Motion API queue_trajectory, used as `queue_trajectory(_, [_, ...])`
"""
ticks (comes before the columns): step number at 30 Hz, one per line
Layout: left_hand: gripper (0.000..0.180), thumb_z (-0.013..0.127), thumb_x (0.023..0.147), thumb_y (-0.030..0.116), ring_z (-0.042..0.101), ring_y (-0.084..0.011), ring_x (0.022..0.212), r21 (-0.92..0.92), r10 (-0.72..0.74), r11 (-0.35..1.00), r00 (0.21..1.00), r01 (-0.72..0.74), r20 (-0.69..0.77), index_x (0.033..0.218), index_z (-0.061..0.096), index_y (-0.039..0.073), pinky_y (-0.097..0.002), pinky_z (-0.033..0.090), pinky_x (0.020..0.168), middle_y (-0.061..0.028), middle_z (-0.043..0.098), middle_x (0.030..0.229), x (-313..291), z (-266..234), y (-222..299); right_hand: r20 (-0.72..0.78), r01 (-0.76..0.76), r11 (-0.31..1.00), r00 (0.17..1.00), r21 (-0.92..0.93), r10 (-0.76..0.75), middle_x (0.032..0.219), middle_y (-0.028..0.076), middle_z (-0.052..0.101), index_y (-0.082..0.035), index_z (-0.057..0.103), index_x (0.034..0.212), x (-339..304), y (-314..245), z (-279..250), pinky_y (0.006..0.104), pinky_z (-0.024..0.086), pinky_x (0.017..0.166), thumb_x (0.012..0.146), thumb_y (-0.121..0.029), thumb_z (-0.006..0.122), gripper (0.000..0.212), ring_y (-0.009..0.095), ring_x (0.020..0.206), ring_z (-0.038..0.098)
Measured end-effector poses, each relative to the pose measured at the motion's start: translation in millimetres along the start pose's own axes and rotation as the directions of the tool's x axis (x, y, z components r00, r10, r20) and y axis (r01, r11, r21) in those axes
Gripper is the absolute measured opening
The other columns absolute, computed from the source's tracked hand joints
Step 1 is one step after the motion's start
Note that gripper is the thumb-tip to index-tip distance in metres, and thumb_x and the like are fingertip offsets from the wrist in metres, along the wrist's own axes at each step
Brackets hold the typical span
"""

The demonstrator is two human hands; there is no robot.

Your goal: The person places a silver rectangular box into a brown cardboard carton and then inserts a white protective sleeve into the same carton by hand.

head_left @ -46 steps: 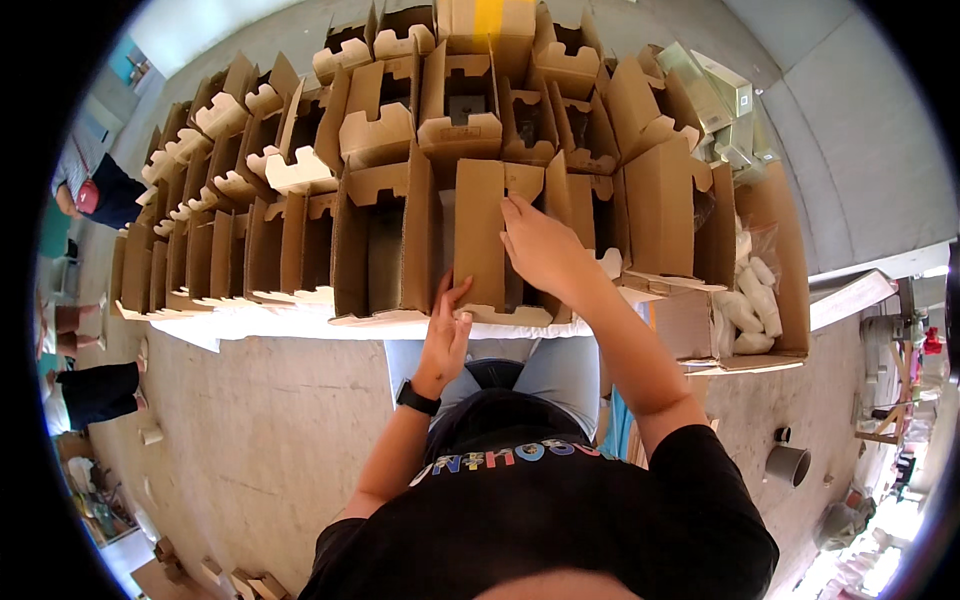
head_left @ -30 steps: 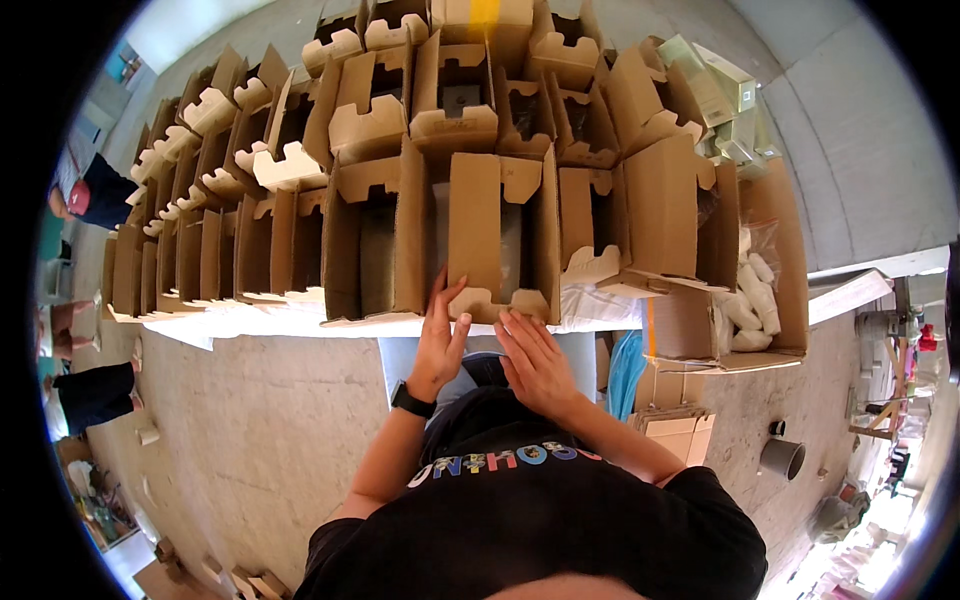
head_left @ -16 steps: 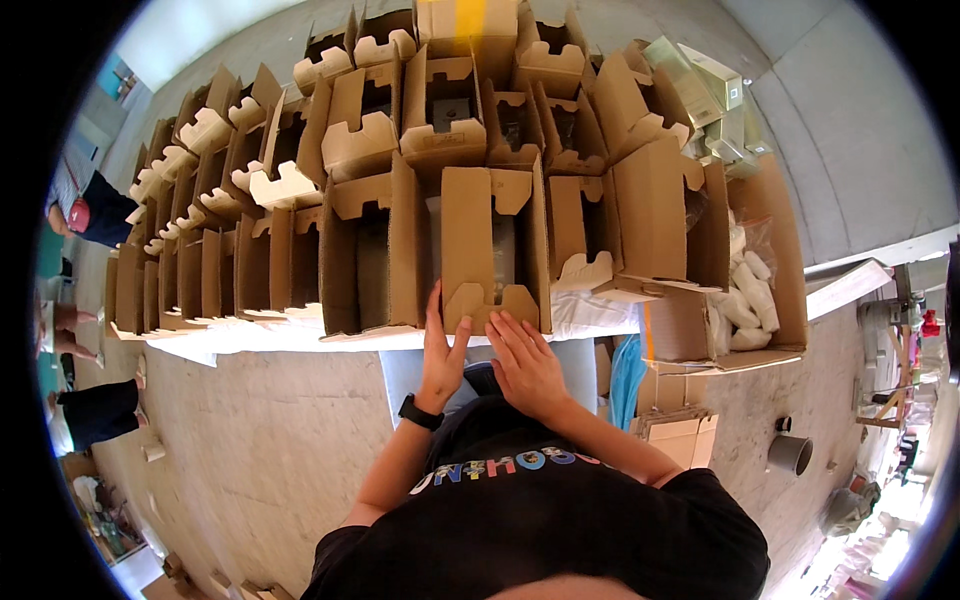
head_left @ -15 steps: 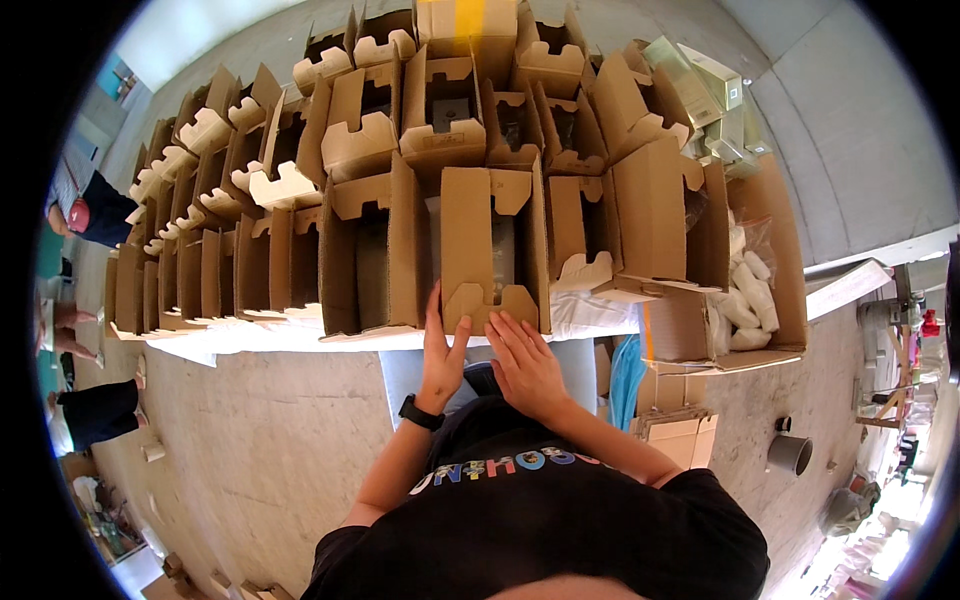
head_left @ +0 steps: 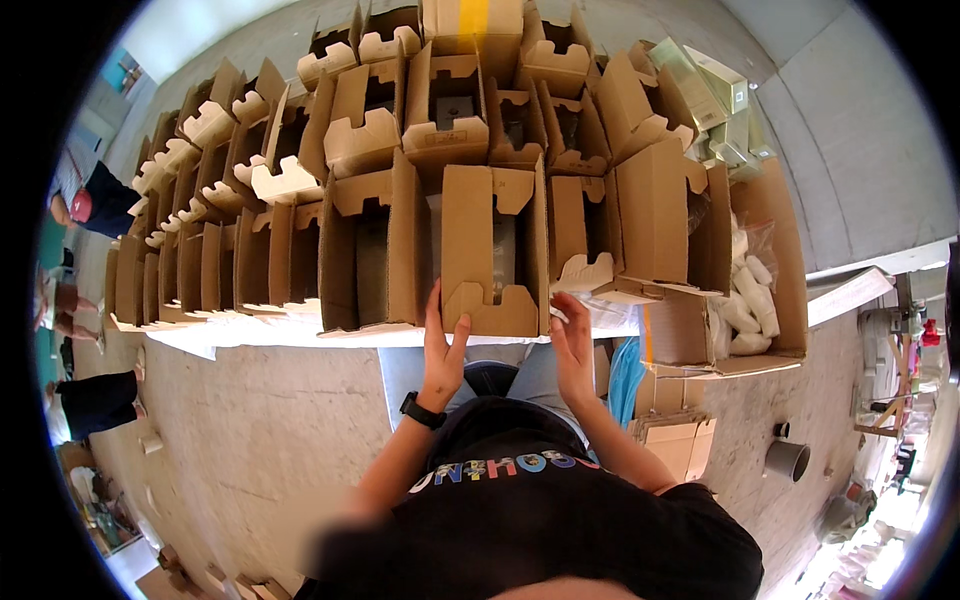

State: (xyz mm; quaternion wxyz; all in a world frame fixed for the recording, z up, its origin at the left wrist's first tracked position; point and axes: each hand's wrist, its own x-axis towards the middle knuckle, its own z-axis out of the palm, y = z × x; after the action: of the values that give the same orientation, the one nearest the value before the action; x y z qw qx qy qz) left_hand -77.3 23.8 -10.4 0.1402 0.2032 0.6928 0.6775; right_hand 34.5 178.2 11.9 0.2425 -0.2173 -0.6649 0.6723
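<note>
I read the left hand (head_left: pixel 443 355) as spread at the lower left corner of the middle cardboard box (head_left: pixel 465 225), thumb on its front face, fingers along its left side; a black watch (head_left: pixel 422 411) sits on that wrist. I read the right hand (head_left: pixel 573 355) as loosely spread, fingers slightly bent, just beside the box's lower right corner; I cannot tell whether its fingertips make contact.

The box stands upright at the near edge of the counter (head_left: pixel 250 331), which bears a white cover; its top is partly open, the left top flap lies across, and a grey surface shows in the gap; the notched front flap faces the wearer.

To its left I log a taller open box (head_left: pixel 406 250); to its right, a smaller open box (head_left: pixel 568 225); behind, further rows of open boxes (head_left: pixel 362 140) and one carton with yellow tape (head_left: pixel 497 25).

At the right end, a large carton (head_left: pixel 785 260) holds white packs (head_left: pixel 740 312); lower down, flattened cardboard (head_left: pixel 682 445) sits below the counter, and a grey bin (head_left: pixel 788 461) lies on the floor (head_left: pixel 250 430).
</note>
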Motion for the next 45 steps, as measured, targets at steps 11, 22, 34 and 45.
queue_trajectory(11, [0.068,0.061,0.086,0.011,0.026,-0.0381,0.133,0.269,0.086,0.963,0.947,0.0,-0.308,0.14,0.023,-0.004,-0.0431,0.024,0.109,-0.0253,0.025,0.143,-18,33,12,0.058,-0.147,0.976,0.989,0.161,0.139,0.143,0.013,0.032,-0.001,0.026,0.141,8,25,19,0.0351,0.026,0.11,0.092,-0.014,0.058,0.06,0.022,0.135,0.03])
queue_trajectory(22, [0.097,0.083,0.057,0.022,0.01,-0.0531,0.134,0.649,0.351,0.752,0.903,-0.115,-0.248,0.139,0.033,0.006,-0.0636,0.021,0.104,-0.0286,0.016,0.144,-24,68,18,0.101,-0.129,0.992,0.987,0.01,0.127,0.136,0.016,0.041,0.0,0.033,0.135,7,16,21,0.0374,0.043,0.098,0.088,-0.007,0.06,0.055,0.026,0.128,0.041])
queue_trajectory(34, [0.074,0.084,0.054,0.025,0.039,-0.0436,0.117,0.585,0.407,0.792,0.866,-0.176,-0.29,0.122,0.056,0.013,-0.0563,0.028,0.102,-0.0149,0.044,0.129,-14,38,41,0.114,-0.099,0.993,0.989,0.07,0.09,0.128,0.014,0.049,-0.001,0.044,0.127,-4,0,16,0.0356,0.044,0.095,0.098,-0.025,0.048,0.038,0.023,0.122,0.048])
queue_trajectory(45, [0.07,0.086,0.051,0.02,0.04,-0.0407,0.119,0.455,0.397,0.837,0.909,-0.303,-0.125,0.115,0.059,0.012,-0.0546,0.03,0.102,-0.0127,0.046,0.126,-65,-32,109,0.005,-0.278,0.924,0.958,0.263,0.287,0.079,0.01,0.063,-0.002,0.059,0.093,-28,15,-49,0.029,0.051,0.066,0.096,-0.024,0.05,0.024,0.019,0.072,0.062])
